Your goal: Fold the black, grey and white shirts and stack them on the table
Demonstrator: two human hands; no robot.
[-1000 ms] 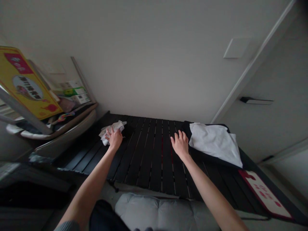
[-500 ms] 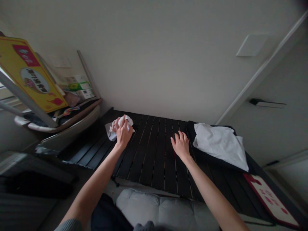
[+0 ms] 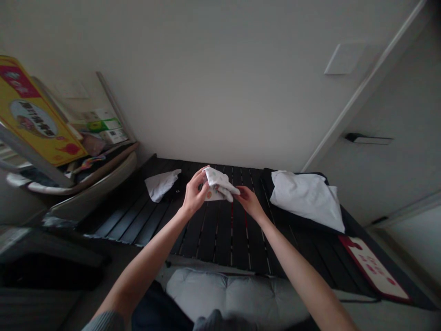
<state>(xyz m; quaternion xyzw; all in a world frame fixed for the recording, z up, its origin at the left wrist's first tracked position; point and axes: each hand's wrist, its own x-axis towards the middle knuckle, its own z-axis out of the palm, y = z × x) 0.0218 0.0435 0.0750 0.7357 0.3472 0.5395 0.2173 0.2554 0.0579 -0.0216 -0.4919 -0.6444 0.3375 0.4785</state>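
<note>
our left hand (image 3: 195, 196) and right hand (image 3: 248, 202) both grasp a small white cloth (image 3: 218, 185), held up at twelve o'clock over the black slatted table (image 3: 220, 239); a white rag (image 3: 161, 185) lies at eleven, a white garment (image 3: 306, 195) at one.

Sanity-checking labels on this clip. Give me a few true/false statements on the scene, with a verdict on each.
1. The left hand and right hand both hold the same white cloth. True.
2. The right hand rests flat on the table. False: it is raised above the table, gripping the cloth.
3. A second white cloth lies on the table, left of the hands. True.
4. The big white cloth lies directly on the slats. False: dark fabric lies under it.
</note>
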